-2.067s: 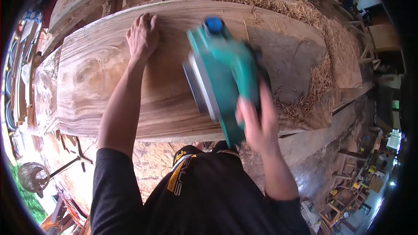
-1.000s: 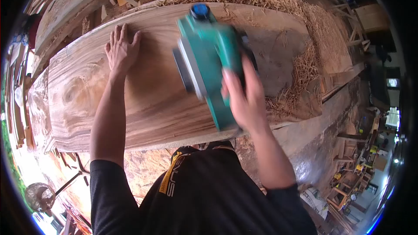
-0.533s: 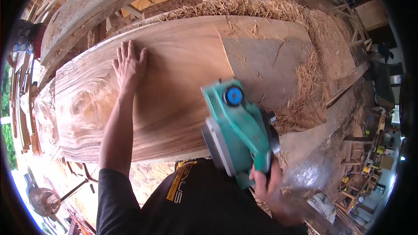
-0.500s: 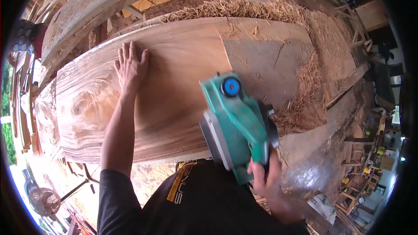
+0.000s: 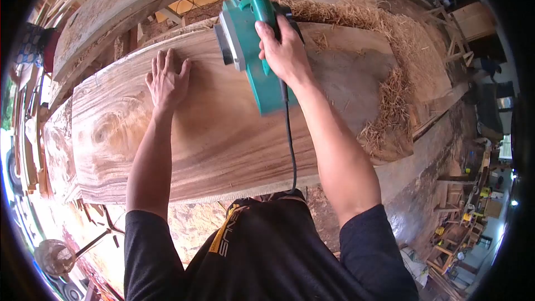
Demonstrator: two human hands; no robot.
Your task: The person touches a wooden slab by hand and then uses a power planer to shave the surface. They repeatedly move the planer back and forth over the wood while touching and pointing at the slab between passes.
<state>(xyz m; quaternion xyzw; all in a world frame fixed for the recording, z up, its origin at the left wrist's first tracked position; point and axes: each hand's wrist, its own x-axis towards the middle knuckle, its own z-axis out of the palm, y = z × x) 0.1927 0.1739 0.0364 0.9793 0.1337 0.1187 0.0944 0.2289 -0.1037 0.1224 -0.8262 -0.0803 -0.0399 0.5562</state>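
A wide wooden slab (image 5: 223, 139) with strong grain and a knot at its left lies in front of me. My left hand (image 5: 168, 82) rests flat on its left half, fingers spread. My right hand (image 5: 283, 50) is wrapped around the rear handle of a green electric planer (image 5: 253, 39) with a blue-topped knob. The planer lies over the slab towards its far edge, its front pointing away from me. From the handle a dark power cord (image 5: 290, 145) runs back towards my body. The planer's underside is hidden.
Wood shavings (image 5: 393, 106) are heaped along the slab's far and right sides. Beyond stands a long dusty plank (image 5: 106, 19) on a wooden frame. A round mesh-covered object (image 5: 54, 256) is at lower left. Tools and timber line the right side.
My right hand has pushed the planer away from my body, from the near edge to the far edge of the slab. My left hand has stayed in place.
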